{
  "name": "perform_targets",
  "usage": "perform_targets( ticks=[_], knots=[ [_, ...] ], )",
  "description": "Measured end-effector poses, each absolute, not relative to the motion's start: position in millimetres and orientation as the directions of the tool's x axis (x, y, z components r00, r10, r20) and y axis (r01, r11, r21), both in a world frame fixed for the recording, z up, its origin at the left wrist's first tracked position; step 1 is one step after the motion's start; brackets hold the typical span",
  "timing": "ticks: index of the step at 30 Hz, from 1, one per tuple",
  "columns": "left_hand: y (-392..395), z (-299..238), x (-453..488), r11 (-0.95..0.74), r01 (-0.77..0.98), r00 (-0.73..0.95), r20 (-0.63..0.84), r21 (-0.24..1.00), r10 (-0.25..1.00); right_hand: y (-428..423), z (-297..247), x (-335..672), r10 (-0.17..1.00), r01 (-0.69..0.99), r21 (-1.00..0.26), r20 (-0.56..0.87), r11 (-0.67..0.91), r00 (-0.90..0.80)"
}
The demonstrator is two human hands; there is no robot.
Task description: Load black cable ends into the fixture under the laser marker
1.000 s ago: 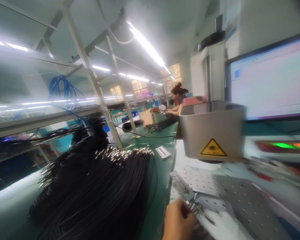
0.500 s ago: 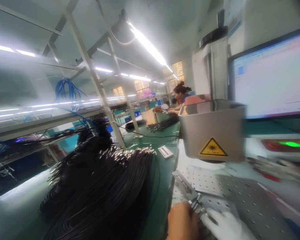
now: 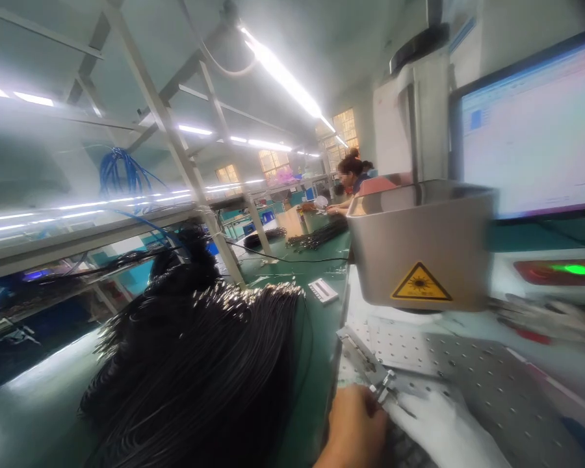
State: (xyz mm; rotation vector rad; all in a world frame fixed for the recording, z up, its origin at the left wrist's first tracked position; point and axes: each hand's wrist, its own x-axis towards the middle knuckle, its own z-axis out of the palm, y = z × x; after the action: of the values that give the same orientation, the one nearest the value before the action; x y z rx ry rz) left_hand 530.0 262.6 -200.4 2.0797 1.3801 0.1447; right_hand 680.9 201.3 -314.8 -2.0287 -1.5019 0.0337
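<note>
My left hand (image 3: 353,426), bare, is at the bottom with its fingers curled closed beside a narrow metal fixture (image 3: 358,351). What it grips is hidden behind the fingers. Close on its right is my right hand (image 3: 443,429) in a white glove, its fingertips together and pointing at the same spot. Small silver metal parts (image 3: 384,385) stick up between the two hands, at the fixture's near end. Something dark shows below them, too blurred to name. The fixture lies on a perforated metal plate (image 3: 492,383).
A big bundle of black cables (image 3: 214,370) with shiny ends covers the green bench at left. Above the plate hangs a grey metal hood (image 3: 424,240) with a laser warning sign. A monitor (image 3: 536,136) stands right; a white slotted piece (image 3: 323,291) lies ahead. A person (image 3: 353,175) sits farther off.
The view has shifted slightly, so the hood and monitor appear a little higher and farther right. Both hands stay together at the fixture's near end, with the gloved hand slightly higher in view.
</note>
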Motion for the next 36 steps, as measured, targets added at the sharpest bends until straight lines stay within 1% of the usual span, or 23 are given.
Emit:
perform_targets(
  ticks=[2,4,8,10,12,15,17,19,22,26,28,31,36],
  knots=[
    [263,-202,528,-0.251,0.782,0.446,-0.231,0.570,0.865,203,-307,681,0.899,0.846,-0.468,0.206,-0.257,0.387],
    [266,-204,526,-0.239,0.760,0.444,-0.214,0.605,0.870,207,-303,684,0.915,0.855,-0.439,0.153,-0.276,0.374],
    [272,-209,525,-0.210,0.652,0.473,-0.175,0.728,0.863,216,-303,692,0.923,0.874,-0.426,0.187,-0.232,0.336],
    [274,-212,526,-0.221,0.614,0.484,-0.140,0.758,0.864,217,-305,692,0.928,0.878,-0.429,0.195,-0.211,0.318],
    [275,-215,528,-0.250,0.613,0.484,-0.107,0.749,0.868,217,-306,691,0.929,0.894,-0.400,0.210,-0.202,0.305],
    [275,-216,527,-0.335,0.661,0.514,-0.079,0.671,0.854,216,-307,685,0.904,0.893,-0.353,0.218,-0.279,0.368],
    [271,-210,525,-0.399,0.691,0.559,-0.096,0.603,0.823,215,-307,681,0.882,0.871,-0.359,0.204,-0.336,0.424],
    [268,-202,523,-0.418,0.702,0.593,-0.148,0.577,0.791,213,-307,679,0.876,0.862,-0.366,0.199,-0.350,0.439],
    [265,-194,522,-0.405,0.702,0.604,-0.189,0.586,0.774,213,-306,679,0.880,0.864,-0.367,0.194,-0.345,0.433],
    [269,-197,521,-0.459,0.671,0.633,-0.128,0.582,0.764,215,-305,678,0.875,0.844,-0.360,0.126,-0.399,0.468],
    [273,-202,520,-0.496,0.663,0.651,-0.103,0.561,0.752,215,-304,677,0.868,0.837,-0.356,0.120,-0.415,0.481],
    [276,-210,518,-0.517,0.642,0.669,-0.086,0.566,0.738,213,-302,676,0.864,0.853,-0.343,0.180,-0.394,0.471],
    [273,-209,521,-0.474,0.593,0.664,-0.063,0.651,0.745,209,-301,676,0.858,0.885,-0.327,0.284,-0.332,0.427]
  ],
)
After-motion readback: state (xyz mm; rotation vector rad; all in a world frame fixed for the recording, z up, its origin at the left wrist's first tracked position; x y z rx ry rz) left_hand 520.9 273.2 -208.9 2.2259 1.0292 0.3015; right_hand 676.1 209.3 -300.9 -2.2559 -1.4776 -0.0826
